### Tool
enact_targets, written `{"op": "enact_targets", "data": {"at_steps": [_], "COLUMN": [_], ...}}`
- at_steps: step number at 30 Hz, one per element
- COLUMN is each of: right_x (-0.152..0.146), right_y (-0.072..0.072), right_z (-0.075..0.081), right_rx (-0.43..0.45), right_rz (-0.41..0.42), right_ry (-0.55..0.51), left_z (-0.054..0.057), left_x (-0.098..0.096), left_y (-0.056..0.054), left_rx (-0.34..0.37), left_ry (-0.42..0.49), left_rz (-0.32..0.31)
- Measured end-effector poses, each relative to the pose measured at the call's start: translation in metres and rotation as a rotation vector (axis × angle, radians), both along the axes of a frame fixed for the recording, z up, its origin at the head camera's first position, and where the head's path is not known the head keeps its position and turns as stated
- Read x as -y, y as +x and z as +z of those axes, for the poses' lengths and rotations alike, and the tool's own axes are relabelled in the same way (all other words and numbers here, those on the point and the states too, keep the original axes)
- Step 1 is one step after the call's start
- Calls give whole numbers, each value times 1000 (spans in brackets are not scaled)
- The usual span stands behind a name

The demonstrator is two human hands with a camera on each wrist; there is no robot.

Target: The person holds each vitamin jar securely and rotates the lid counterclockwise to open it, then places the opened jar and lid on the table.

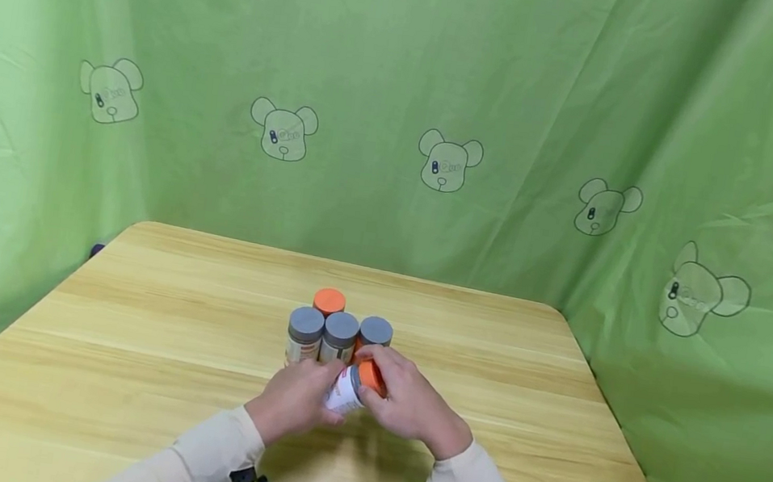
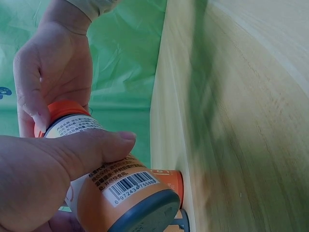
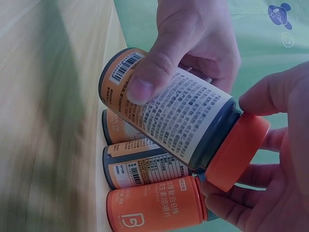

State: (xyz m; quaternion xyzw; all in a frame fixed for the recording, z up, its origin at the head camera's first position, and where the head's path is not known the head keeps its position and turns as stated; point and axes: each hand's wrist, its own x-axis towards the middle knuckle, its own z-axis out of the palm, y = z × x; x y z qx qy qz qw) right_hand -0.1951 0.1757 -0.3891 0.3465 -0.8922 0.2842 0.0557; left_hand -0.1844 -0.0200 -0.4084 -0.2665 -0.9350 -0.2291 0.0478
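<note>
Tilted above the table is a pill bottle [image 1: 342, 395] with a white and orange label, a dark base and an orange cap [image 3: 237, 152]. My left hand [image 1: 296, 398] grips its body, the thumb lying across the printed label beside the barcode. Fingers and thumb of my right hand [image 1: 413, 401] hold the orange cap, which sits on the dark neck. Just beyond the hands stands a row of grey-capped bottles [image 1: 305, 326]. One of them, an orange-bodied bottle [image 3: 154, 205], is partly hidden behind my right hand in the head view.
Behind the row stands another bottle with an orange lid [image 1: 330, 301]. The wooden table [image 1: 156, 374] reaches back to a green curtain [image 1: 382, 53] printed with bear heads, which also hangs at both sides.
</note>
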Motion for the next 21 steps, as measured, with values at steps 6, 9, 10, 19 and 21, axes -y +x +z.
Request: {"op": "enact_targets", "data": {"at_steps": [6, 9, 10, 19, 21], "right_x": [-1, 0, 0, 2, 2], "right_y": [1, 2, 2, 0, -1], "right_z": [-1, -2, -2, -2, -2], "right_rx": [10, -1, -4, 8, 2], "right_rz": [4, -16, -27, -59, -55], "right_ry": [5, 28, 35, 54, 52], "left_z": [0, -2, -2, -1, 0], "left_x": [-1, 0, 0, -1, -1], "left_y": [0, 1, 1, 2, 3], "left_rx": [-9, -28, -32, -38, -38], "left_ry": [-9, -21, -23, -16, -13], "left_rz": [-1, -4, -5, -15, -15]}}
